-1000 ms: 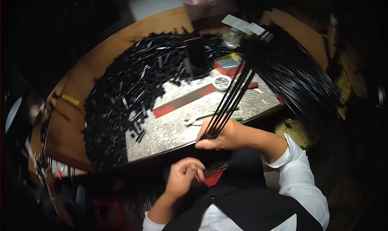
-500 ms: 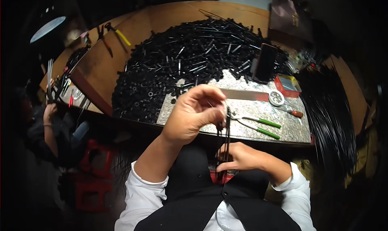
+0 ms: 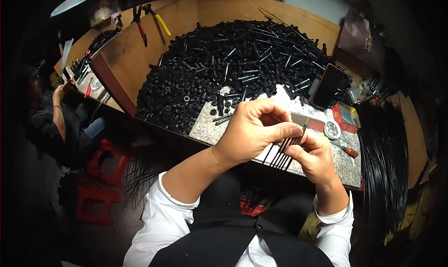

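Note:
My left hand (image 3: 254, 134) is raised over the table's front edge, its thumb and fingers pinched together at the top of a row of thin black rods (image 3: 281, 157) that look like umbrella ribs. A faint thin line, perhaps wire, shows inside its curled fingers. Close on the right, my right hand (image 3: 316, 157) pinches the same row between thumb and fingers. The rods hang slanting down, side by side and slightly fanned. Their upper ends are partly hidden by my fingertips.
A large heap of black tubes and notched rings (image 3: 224, 61) covers the table. At right are a phone (image 3: 328, 87), red box (image 3: 346, 117), round white dish (image 3: 332, 129), screwdriver (image 3: 349, 151) and long black rods (image 3: 385, 164). A co-worker's hand (image 3: 58, 95) and red stools (image 3: 95, 204) are left.
My right hand has risen from my lap to meet my left hand. The rods, which hung straight down between the hands, now slant in a fanned row. The whole view has shifted slightly.

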Motion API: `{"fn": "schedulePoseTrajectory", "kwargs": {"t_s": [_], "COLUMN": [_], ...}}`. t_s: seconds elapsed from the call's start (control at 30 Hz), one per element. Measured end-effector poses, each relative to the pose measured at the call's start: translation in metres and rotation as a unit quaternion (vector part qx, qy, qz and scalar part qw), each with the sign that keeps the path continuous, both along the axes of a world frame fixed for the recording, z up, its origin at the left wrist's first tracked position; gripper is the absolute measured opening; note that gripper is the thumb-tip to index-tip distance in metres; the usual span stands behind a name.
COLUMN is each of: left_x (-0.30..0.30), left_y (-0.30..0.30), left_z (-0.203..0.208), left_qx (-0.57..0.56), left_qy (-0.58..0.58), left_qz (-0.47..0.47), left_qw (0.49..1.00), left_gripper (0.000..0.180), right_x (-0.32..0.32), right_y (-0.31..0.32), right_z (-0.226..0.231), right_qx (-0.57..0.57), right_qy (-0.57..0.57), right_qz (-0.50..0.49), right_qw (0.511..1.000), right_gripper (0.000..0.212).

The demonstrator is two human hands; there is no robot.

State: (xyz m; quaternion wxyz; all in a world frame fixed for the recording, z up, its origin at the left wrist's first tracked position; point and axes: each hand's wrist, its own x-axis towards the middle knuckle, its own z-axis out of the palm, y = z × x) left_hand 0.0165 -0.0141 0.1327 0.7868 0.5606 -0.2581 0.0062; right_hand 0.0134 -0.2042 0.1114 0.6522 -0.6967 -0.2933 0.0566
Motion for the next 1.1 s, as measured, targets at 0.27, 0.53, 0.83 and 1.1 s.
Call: {"fn": "schedulePoseTrajectory", "kwargs": {"t_s": [0.27, 0.53, 0.83, 1.1], "left_x": [0.015, 0.034, 0.133, 0.159], "left_y": [0.005, 0.016, 0.124, 0.181], "left_z": [0.005, -0.001, -0.064, -0.091], "left_qx": [0.041, 0.052, 0.487, 0.692], "left_qy": [-0.027, 0.064, -0.180, -0.077], "left_qz": [-0.005, -0.073, 0.589, 0.517], "left_qw": [0.999, 0.994, 0.619, 0.497], "left_gripper": [0.009, 0.009, 0.022, 0.025], "right_x": [0.011, 0.019, 0.036, 0.034], "right_y": [0.010, 0.015, 0.014, 0.016], "right_z": [0.001, -0.014, -0.020, -0.016], "right_qx": [0.087, 0.107, 0.140, 0.124], "right_qy": [0.088, 0.107, 0.111, 0.135], "right_qz": [0.054, -0.013, -0.063, -0.081], "right_qw": [0.991, 0.988, 0.982, 0.980], "right_gripper": [0.011, 0.020, 0.014, 0.013]}}
